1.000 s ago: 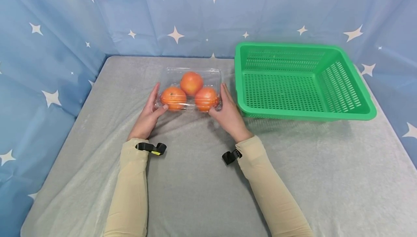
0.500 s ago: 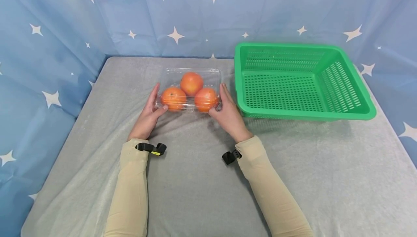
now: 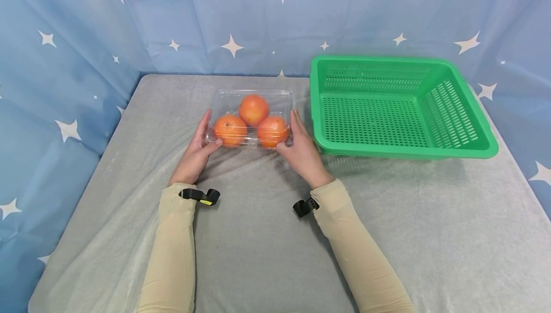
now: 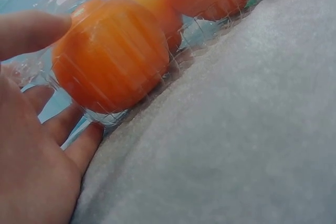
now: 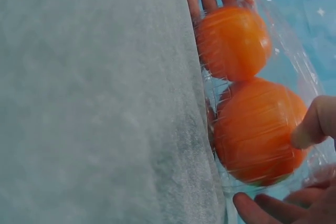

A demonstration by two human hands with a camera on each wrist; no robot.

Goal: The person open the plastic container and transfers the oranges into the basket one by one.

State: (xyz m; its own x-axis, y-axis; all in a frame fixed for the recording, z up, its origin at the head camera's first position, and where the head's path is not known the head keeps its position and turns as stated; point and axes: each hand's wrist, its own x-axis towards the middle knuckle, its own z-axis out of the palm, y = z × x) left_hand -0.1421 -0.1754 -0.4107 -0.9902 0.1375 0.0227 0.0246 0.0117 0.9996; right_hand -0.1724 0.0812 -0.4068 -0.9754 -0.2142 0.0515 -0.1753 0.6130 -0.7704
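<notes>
A clear plastic clamshell box [image 3: 249,143] sits on the grey cloth and holds three oranges [image 3: 254,110]. My left hand [image 3: 193,152] grips the box's left end, thumb at the front and fingers along the side. At the opposite end, my right hand [image 3: 303,155] grips it in the same way. In the left wrist view, the left thumb [image 4: 34,32] lies against the plastic over the nearest orange [image 4: 115,56], with fingers low by the cloth. The right wrist view has the right thumb [image 5: 310,129] pressed on the lid beside an orange [image 5: 257,129].
A green plastic basket [image 3: 404,153] with slotted walls stands just right of the box, close to the right hand. Grey cloth [image 3: 254,236] covers the table. Blue star-print curtains [image 3: 258,21] hang behind it and on both sides.
</notes>
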